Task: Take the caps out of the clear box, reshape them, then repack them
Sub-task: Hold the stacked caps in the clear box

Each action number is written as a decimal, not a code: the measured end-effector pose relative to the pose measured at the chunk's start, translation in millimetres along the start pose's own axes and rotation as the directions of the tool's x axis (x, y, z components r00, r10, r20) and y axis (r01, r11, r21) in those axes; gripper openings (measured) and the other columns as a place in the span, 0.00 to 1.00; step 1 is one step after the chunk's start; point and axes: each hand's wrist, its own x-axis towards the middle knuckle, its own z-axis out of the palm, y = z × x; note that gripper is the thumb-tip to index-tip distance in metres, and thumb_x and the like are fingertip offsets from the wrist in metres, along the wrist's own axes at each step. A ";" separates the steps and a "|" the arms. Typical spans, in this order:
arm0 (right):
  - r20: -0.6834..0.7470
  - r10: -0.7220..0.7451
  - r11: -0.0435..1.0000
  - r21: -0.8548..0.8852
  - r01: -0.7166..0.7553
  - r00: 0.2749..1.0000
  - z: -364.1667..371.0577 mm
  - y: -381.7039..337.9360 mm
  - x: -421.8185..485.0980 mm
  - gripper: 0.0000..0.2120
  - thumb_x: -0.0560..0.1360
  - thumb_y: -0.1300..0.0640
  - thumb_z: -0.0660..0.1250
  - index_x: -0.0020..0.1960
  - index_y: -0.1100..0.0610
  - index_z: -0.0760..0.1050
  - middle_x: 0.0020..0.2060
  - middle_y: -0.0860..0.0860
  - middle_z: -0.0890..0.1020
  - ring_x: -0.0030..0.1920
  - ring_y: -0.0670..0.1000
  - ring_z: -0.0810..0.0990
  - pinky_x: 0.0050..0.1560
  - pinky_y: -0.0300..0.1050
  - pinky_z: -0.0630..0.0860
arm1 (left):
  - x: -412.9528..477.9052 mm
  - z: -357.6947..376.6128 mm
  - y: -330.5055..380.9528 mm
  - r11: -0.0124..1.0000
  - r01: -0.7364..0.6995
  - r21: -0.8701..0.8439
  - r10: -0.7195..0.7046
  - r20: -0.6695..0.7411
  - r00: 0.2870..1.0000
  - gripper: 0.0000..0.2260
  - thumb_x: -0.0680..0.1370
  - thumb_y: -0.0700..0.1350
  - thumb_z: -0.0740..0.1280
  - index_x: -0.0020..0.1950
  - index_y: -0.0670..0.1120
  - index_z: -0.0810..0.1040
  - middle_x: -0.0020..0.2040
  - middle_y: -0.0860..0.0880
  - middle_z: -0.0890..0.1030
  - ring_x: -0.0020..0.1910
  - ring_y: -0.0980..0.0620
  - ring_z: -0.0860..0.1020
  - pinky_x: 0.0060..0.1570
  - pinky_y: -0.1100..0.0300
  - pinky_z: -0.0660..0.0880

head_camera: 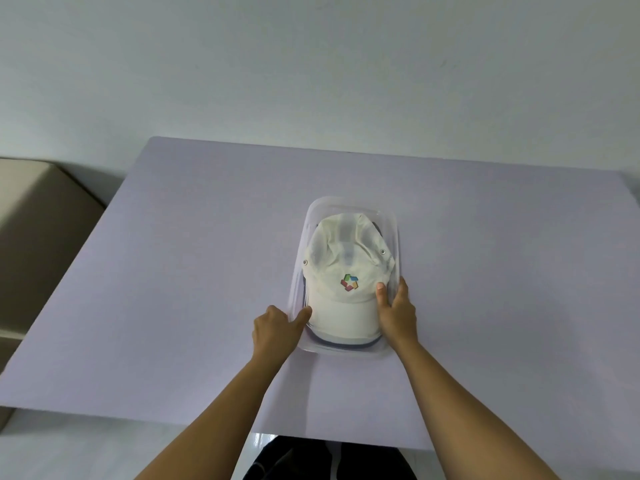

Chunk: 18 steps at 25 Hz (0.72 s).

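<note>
L hand [275, 327] and R hand [396, 313] pinch clear plastic oblong box [346, 202] walls at 8 and 4 o'clock. I see white fabric cap [341, 306], multicolour logo [349, 283], inside. Lilac table [173, 271]; white wall [311, 64] at 12.

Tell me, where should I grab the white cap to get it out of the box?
Probably by the brim, a hand on each side edge, coming down from above at the near end. The brim lies flat and points toward you. The crown is crumpled and would likely squash, and the clear box walls sit close beside the white cap.
</note>
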 end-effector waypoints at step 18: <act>0.056 0.025 0.979 0.201 -0.036 0.998 -13.4 -6.8 -7.4 0.25 0.79 0.43 0.54 0.73 0.51 0.60 0.68 0.53 0.70 0.67 0.56 0.69 0.61 0.45 0.65 | -4.3 -0.2 33.0 0.982 -0.186 -0.021 0.181 -0.142 0.973 0.22 0.77 0.54 0.63 0.60 0.38 0.69 0.57 0.42 0.74 0.52 0.46 0.73 0.49 0.57 0.68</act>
